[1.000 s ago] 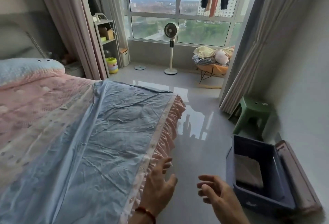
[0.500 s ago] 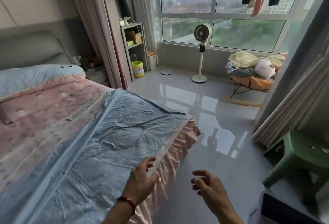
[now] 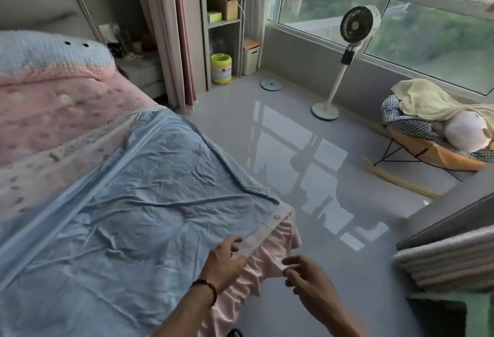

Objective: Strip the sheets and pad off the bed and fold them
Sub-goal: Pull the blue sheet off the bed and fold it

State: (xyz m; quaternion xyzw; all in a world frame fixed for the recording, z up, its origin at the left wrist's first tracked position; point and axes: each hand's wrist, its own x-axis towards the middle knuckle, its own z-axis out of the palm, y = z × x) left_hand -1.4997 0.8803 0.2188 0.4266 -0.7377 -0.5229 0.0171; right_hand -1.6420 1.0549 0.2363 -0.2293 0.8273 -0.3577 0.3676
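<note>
- We stand at the foot corner of the bed, because that is where the layers end and can be lifted free.
- Our left hand [image 3: 226,259] lies on the pale trim of the blue sheet [image 3: 149,219], just at the edge. Its fingers are curled over the border and seem to pinch it, though we cannot tell how firm the hold is.
- Our right hand [image 3: 307,275] hovers just off the mattress edge, beside the pink ruffled skirt [image 3: 264,251]. Its fingers are loosely bent; whether they touch the ruffle or hold anything, we cannot tell.
- The blue sheet is spread flat and creased over the near half of the bed, so nothing is stripped yet; we judge the task to be at its very start.
- Beyond it, toward the head, a pink patterned cover [image 3: 61,114] and a blue-and-pink pillow [image 3: 50,50] lie on the bed, and these will need to come off later.
- We take the corner first since a snap or button [image 3: 277,217] shows on the trim there, which may fasten the sheet.
- The glossy floor [image 3: 294,149] beside us offers open room to fold, with a standing fan [image 3: 357,25] and a rocking chair [image 3: 433,146] well apart.
</note>
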